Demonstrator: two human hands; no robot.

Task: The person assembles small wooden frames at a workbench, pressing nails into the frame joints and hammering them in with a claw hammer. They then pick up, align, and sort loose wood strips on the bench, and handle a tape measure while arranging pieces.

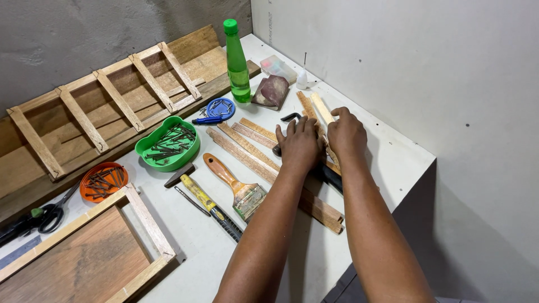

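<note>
My left hand (pixel 298 145) lies flat, fingers together, on thin wooden slats (pixel 247 147) spread on the white table (pixel 387 163). My right hand (pixel 345 132) rests beside it, fingers curled over a pale slat (pixel 321 108) that runs toward the wall. A dark tool handle (pixel 331 177) pokes out from under both wrists. Whether either hand grips a slat I cannot tell; both press down on the wood.
A paintbrush (pixel 238 188), a hammer (pixel 205 202), a green tray of nails (pixel 167 145), an orange dish of nails (pixel 103 181), a green bottle (pixel 237 64), a blue lid (pixel 220 108), scissors (pixel 48 216) and wooden frames (pixel 101 106) lie to the left. The table edge drops off at the right.
</note>
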